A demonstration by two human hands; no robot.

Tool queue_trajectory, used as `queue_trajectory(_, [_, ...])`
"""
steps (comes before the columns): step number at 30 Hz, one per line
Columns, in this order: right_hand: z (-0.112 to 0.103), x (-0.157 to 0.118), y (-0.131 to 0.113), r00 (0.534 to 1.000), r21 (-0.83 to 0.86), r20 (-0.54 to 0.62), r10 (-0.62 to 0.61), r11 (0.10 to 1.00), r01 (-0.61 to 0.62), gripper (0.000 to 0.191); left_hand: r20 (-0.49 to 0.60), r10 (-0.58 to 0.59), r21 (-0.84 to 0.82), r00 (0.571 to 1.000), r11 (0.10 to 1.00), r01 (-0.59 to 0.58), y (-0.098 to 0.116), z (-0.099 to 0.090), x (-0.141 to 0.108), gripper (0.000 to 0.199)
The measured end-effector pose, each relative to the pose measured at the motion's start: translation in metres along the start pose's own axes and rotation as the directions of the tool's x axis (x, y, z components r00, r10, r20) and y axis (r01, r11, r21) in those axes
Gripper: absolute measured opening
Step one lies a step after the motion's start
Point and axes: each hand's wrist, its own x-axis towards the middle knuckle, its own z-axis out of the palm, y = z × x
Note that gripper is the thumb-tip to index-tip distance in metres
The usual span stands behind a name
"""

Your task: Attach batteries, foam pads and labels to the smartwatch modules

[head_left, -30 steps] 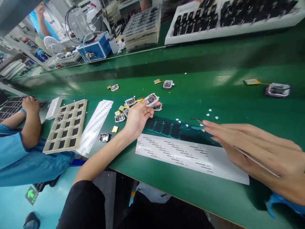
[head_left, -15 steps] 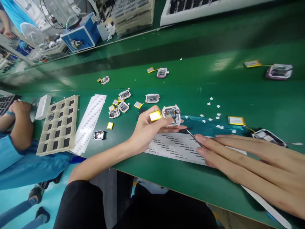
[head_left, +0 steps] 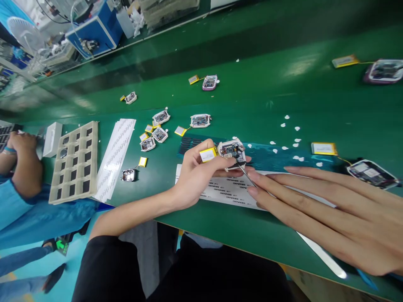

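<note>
My left hand [head_left: 197, 176] grips a white watch case [head_left: 232, 152] with its circuit board facing up, the thumb on its lower edge. A yellow-edged battery [head_left: 208, 154] sits beside the case, against my fingers. In my right hand [head_left: 315, 209] is a pair of slim metal tweezers [head_left: 247, 176], pinched near the front. Their tip meets the case's lower right edge, where a small dark piece shows; whether the tips still grip it I cannot tell. The pale rear end of the tweezers comes out below my palm. Under both hands lies a printed white sheet [head_left: 226, 193].
Blue film [head_left: 267, 158] with black strips and white stickers [head_left: 296, 145] lies behind my hands. Several open watch cases [head_left: 160, 134] with batteries are spread about. At left are a compartment tray [head_left: 75, 161], another white sheet [head_left: 116, 157] and a co-worker's hands [head_left: 23, 142].
The tweezers with a black piece have moved up from below the case to its lower edge. My left hand has shifted slightly right with the case. The view has shifted a little.
</note>
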Motion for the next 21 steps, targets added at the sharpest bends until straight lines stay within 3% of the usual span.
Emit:
queue_trajectory(3, [0.003,-0.001,0.01,0.984,-0.04,-0.044,-0.173,0.984,0.171,0.056,-0.005,-0.015,-0.032,1.0,0.999,0.015,-0.001,0.001,0.0,0.034])
queue_trajectory(6, [0.002,-0.002,0.018,0.963,-0.088,-0.005,-0.269,0.96,0.267,0.049,-0.031,-0.026,-0.045,0.999,0.999,0.024,-0.001,0.001,0.001,0.043])
queue_trajectory(12, [-0.004,-0.005,0.013,0.97,-0.119,0.072,-0.231,0.964,0.239,0.054,-0.125,0.045,0.0,0.991,0.999,-0.045,-0.005,0.003,0.0,0.049])
queue_trajectory(21, [0.0,0.004,0.024,0.947,-0.164,0.069,-0.314,0.933,0.321,0.051,-0.111,0.14,0.133,0.984,0.983,-0.125,-0.005,0.001,0.005,0.05])
